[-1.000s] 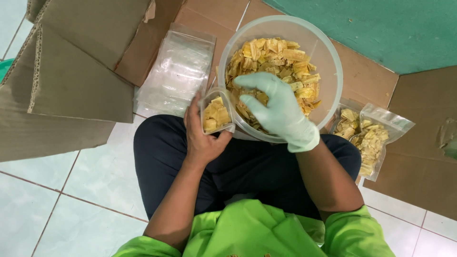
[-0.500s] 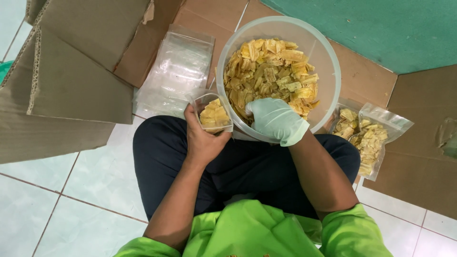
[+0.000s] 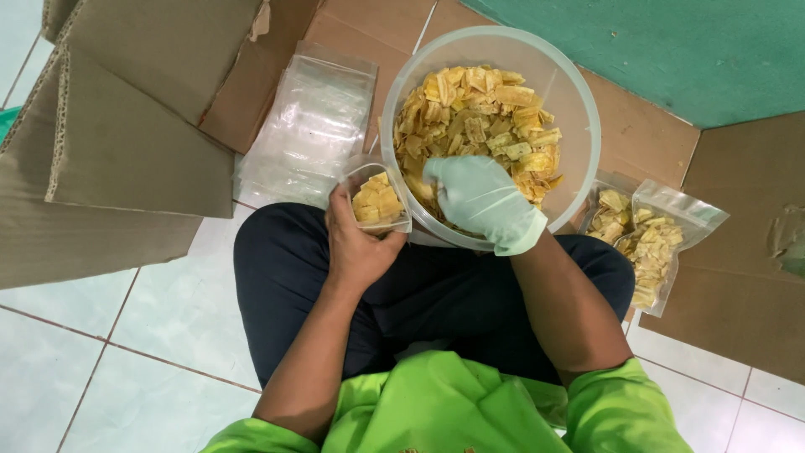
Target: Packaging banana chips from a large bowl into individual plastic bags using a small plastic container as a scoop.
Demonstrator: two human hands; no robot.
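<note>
A big clear plastic tub [image 3: 579, 109] full of yellow chips [image 3: 482, 117] rests against my lap. My right hand [image 3: 482, 201], in a pale green glove, is inside the tub at its near side, fingers closed around a scoop of chips. My left hand [image 3: 356, 243] is bare and grips a small clear pouch [image 3: 376, 197] partly filled with chips, held upright just left of the tub's rim.
A stack of empty clear pouches [image 3: 310, 126] lies left of the tub. Two filled pouches [image 3: 650, 235] lie on the right on brown cardboard [image 3: 721, 277]. Folded cardboard boxes [image 3: 126, 134] fill the upper left. A green mat [image 3: 671, 50] is at top right, white tiles below.
My gloved right hand has pulled back from the middle of the chip pile to the tub's near edge and closed on chips. The pouch in my left hand stays put.
</note>
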